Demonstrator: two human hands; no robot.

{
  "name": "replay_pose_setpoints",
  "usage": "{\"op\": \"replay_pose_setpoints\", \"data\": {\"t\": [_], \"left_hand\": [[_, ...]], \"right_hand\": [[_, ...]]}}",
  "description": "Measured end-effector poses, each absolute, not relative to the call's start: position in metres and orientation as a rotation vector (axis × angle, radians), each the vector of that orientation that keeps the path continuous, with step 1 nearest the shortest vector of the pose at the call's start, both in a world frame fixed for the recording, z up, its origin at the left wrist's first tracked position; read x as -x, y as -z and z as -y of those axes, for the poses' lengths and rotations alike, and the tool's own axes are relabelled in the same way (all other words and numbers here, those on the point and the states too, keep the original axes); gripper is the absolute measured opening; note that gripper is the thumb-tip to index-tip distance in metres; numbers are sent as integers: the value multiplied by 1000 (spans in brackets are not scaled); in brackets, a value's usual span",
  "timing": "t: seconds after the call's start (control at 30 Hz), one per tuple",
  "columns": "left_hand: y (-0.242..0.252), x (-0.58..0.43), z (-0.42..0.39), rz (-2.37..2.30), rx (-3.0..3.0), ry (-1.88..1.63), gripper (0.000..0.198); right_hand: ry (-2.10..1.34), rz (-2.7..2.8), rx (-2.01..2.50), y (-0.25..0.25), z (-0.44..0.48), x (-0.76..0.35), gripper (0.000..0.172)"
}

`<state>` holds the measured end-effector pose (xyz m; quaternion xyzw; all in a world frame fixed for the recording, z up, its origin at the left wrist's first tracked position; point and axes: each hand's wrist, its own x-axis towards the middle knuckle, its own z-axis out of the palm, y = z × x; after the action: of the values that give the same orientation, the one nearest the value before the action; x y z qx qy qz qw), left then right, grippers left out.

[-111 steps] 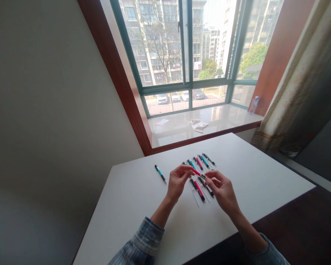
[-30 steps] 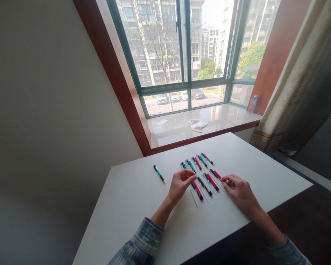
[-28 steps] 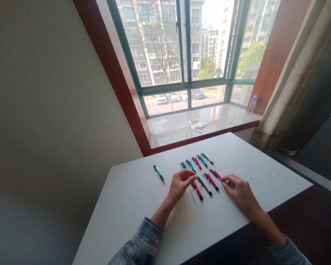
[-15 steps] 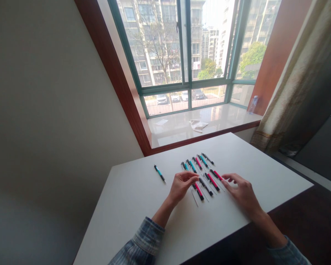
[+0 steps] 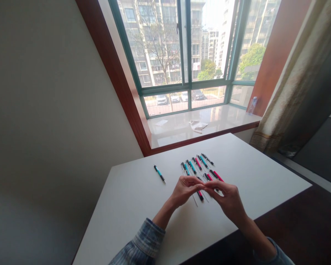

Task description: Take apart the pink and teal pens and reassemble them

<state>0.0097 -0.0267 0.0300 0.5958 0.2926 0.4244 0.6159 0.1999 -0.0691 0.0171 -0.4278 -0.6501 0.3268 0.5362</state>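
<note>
My left hand (image 5: 185,189) and my right hand (image 5: 225,195) meet fingertip to fingertip above the pen parts. Both are closed in a pinch; whatever lies between the fingertips is too small or hidden to make out. Beneath them, a red and black pen barrel (image 5: 200,195) is partly covered. Another red and black barrel (image 5: 218,176) lies just beyond my right hand. Behind is a row of disassembled parts in black, blue and red, among them a blue barrel (image 5: 193,167), with thin refills between them. One whole blue and black pen (image 5: 159,174) lies apart at the left.
The parts rest on a white table (image 5: 121,209) pushed up to a window sill (image 5: 171,134). A crumpled cloth or paper (image 5: 198,126) and a clear bottle (image 5: 253,106) are on the sill. A curtain (image 5: 281,84) hangs at the right.
My right hand has moved left from the red barrel at the right and its fingers have closed. Its fingertips now touch those of my left hand, which has barely moved.
</note>
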Motion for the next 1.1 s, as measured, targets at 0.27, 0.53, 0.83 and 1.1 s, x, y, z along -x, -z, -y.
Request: {"op": "replay_pose_setpoints", "data": {"t": [0.27,0.53,0.83,1.1], "left_hand": [[-32,-9,25,-734,-1453,-979,30],[-38,0,16,-928,-1477,-1231,24],[-35,0,15,-929,-1456,-1205,27],[-35,0,15,-937,-1434,-1232,26]], "right_hand": [[-872,1452,1007,-11,62,-202,18],[-446,1623,1068,-1,11,-256,20],[-520,1860,1139,32,-3,-280,28],[-544,1880,1178,37,-8,-282,29]]}}
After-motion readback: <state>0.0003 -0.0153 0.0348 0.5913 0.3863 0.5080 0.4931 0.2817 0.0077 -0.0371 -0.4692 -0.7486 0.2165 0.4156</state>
